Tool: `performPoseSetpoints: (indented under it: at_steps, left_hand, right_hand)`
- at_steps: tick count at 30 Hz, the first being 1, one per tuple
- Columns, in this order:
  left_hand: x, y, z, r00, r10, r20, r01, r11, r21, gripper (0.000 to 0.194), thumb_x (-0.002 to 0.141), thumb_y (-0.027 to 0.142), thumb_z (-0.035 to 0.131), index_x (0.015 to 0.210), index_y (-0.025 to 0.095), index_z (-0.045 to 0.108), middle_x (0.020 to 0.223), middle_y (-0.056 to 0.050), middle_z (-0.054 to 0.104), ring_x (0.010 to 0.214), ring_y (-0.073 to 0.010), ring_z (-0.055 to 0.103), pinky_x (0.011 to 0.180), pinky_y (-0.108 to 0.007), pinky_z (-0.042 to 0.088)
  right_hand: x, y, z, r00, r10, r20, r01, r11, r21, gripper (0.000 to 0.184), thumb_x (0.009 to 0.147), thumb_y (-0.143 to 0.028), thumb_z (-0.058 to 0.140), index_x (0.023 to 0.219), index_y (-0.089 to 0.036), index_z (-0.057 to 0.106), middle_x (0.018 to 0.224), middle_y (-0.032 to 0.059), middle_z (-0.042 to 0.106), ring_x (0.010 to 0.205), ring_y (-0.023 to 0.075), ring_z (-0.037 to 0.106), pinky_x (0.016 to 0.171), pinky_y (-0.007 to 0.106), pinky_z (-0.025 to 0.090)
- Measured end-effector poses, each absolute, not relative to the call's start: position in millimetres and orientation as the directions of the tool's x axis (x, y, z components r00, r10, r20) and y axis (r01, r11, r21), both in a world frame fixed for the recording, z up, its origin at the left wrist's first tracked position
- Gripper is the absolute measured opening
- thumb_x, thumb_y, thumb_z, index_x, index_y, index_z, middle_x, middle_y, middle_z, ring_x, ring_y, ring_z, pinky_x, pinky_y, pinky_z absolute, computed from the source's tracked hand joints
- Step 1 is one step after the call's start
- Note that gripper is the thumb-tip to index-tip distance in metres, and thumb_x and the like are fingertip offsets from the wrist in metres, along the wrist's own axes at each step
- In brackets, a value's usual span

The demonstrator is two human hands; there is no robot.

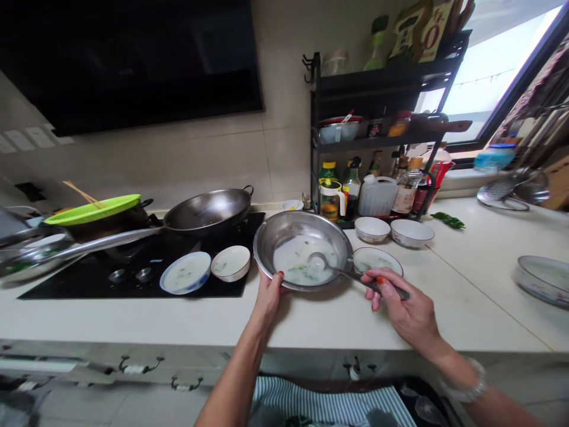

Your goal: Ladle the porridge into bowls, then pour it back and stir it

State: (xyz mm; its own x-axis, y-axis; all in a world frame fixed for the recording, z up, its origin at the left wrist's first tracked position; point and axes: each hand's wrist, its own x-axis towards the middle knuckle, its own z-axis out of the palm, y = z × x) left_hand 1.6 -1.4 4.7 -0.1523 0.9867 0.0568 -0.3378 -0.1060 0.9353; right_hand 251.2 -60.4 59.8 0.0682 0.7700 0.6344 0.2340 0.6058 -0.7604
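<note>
My left hand (269,293) grips the near rim of a large steel bowl (260,240), thumb on the edge and fingers beneath. The bowl is tilted and holds white soup (291,258) with green bits. In my right hand (406,305) is the dark handle of a metal ladle (351,274); its head dips into the soup. Just behind that hand, partly hidden, stands a small bowl of soup (377,259). To the left are a blue-rimmed bowl of soup (185,273) and a smaller filled bowl (231,264), both on the black cooktop's edge.
Two small bowls (372,230) stand by the black rack (316,136) of bottles. A wok (208,210) rests on the cooktop (89,284), its long handle pointing left. At far right is another filled bowl (544,293). A green leaf (448,220) lies on the counter (466,279).
</note>
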Motion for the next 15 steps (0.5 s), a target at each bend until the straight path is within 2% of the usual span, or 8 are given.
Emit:
performPoseSetpoints:
  at_steps: [7,15]
  left_hand:
    - [1.3,-1.5,4.1,-0.149,0.987,0.063,-0.325,-0.109,0.939,0.079,0.076,0.021,0.055,0.147,0.03,0.022,0.115,-0.005,0.06,0.085,-0.0164,0.061,0.065,-0.028,0.058]
    - [0.0,-0.3,1.2,-0.161,0.983,0.086,-0.291,-0.13,0.948,0.073,0.077,0.022,0.055,0.145,0.028,0.027,0.104,-0.004,0.063,0.083,-0.0171,0.062,0.067,-0.029,0.058]
  right_hand:
    - [257.6,-56.9,63.0,0.285,0.834,0.473,0.125,0.456,-0.881,0.027,0.091,-0.042,0.06,0.094,-0.016,0.067,0.083,0.0089,0.07,0.051,0.0145,0.062,0.042,0.028,0.053]
    - [261.0,-55.2,67.7,0.339,0.843,0.417,0.081,0.415,-0.906,0.03,0.086,-0.045,0.064,0.092,-0.016,0.067,0.081,0.0081,0.07,0.05,0.0146,0.061,0.041,0.029,0.052]
